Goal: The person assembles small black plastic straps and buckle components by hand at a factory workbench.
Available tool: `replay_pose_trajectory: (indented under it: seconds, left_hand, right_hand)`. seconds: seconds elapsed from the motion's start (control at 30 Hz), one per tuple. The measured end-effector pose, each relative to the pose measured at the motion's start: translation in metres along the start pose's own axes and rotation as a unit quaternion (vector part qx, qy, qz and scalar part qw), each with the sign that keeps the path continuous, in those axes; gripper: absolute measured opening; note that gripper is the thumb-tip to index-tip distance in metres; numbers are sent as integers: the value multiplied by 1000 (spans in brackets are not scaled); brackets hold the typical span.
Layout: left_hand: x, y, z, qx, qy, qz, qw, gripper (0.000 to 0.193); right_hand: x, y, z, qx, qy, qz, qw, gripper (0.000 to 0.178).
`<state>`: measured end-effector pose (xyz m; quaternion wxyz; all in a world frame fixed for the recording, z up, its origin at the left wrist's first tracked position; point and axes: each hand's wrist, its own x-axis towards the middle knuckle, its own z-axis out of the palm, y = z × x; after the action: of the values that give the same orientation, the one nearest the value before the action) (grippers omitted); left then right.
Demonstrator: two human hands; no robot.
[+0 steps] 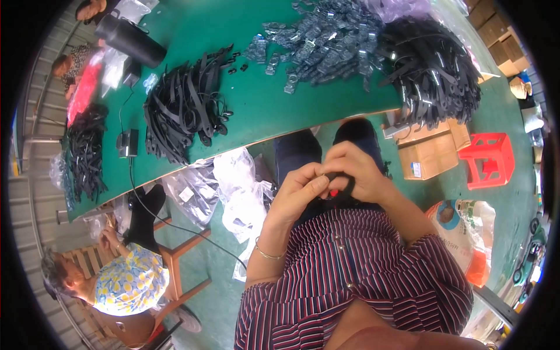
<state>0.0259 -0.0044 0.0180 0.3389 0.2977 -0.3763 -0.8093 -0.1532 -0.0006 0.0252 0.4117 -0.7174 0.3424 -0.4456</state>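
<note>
One black strap (349, 188), bent into a loop with one small red piece (333, 192) showing at it, is between the person's two hands, just off the near edge of the green worktop (256, 108) and above the lap. The left grip (301, 188) is closed, thumb pressed to bent fingers at the strap's end; the fingertips are partly hidden. The right grip (356, 171) is also closed, its fingers curled round the strap and meeting the left.

Three heaps of black straps lie on the worktop: one large heap (186, 105) left of its middle, one (86, 154) at its left end, one (434, 70) at its right end; the straps in each overlap too much to count. One pile of clear-wrapped pieces (341, 44) covers the worktop's far right part. One black bottle (131, 42) lies toward its far left, and one black adapter (127, 143) sits near its near left edge. Beyond the worktop's right end stands one red stool (489, 160). One co-worker (131, 280) sits off the worktop's near left side.
</note>
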Motion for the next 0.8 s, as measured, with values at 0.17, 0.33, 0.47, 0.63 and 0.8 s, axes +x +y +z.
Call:
replay_pose_trajectory:
  seconds: [0.17,0.33,0.47,0.63,0.8]
  left_hand:
    - [-3,5,-4,168,51,92,980,17]
    - [0,12,0,378,25,168,910,17]
    - [-2,12,1,284,-14,110,953,14]
    - [-3,-3,1,25,-50,88,995,29]
    - [-2,-10,-4,-91,-81,82,989,29]
  right_hand:
    - [-2,2,-13,-35,73,39,996,8]
    - [0,-9,-9,155,-35,287,945,21]
    - [-2,-13,-3,194,-34,257,946,24]
    - [-16,-4,19,400,30,140,905,22]
    - [-15,-10,23,516,70,147,841,23]
